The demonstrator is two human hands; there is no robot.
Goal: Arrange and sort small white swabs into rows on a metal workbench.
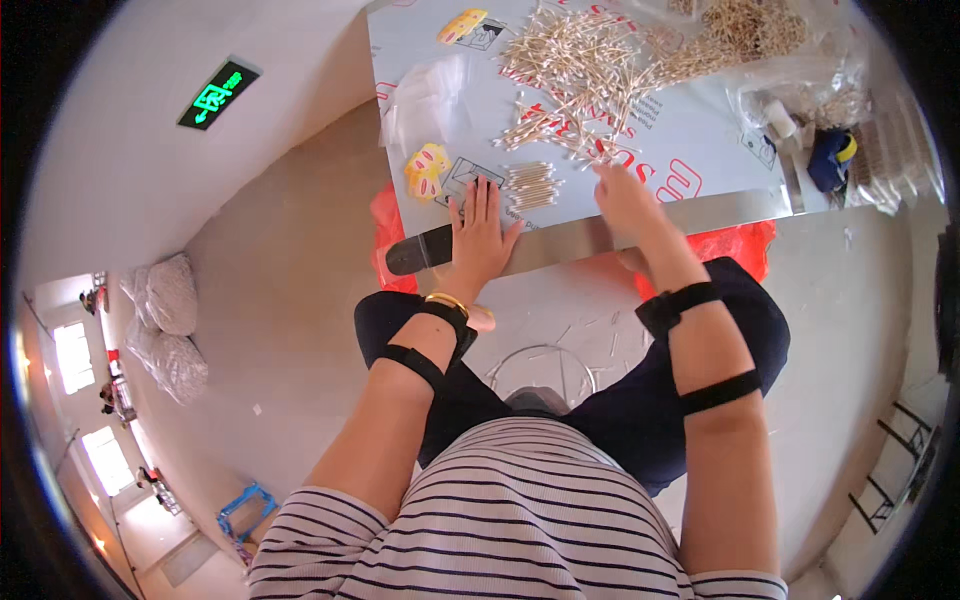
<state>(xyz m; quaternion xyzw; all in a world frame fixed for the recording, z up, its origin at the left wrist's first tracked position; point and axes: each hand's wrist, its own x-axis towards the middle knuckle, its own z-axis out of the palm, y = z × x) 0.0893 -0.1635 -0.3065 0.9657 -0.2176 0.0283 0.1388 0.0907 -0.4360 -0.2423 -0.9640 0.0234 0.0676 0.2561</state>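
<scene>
My left hand (482, 235) lies flat at the near edge of the table (700, 165), its fingers stretched out. Beside its fingertips is a neat row of cotton swabs (533, 186), laid side by side. My right hand (626, 203) reaches over the edge with its fingers drawn together at the near end of a loose heap of cotton swabs (570, 60). What its fingertips hold, if anything, is hidden. A yellow and pink printed card (427, 171) lies left of the row, with a stack of clear plastic sleeves (428, 105) beyond it.
A second yellow card (461, 26) lies at the far left. Clear bags of swabs (800, 75) and a blue and yellow object (831, 158) sit on the right. Red plastic (745, 245) hangs below the table edge. Several swabs (600, 330) litter the floor; stuffed sacks (165, 295) stand left.
</scene>
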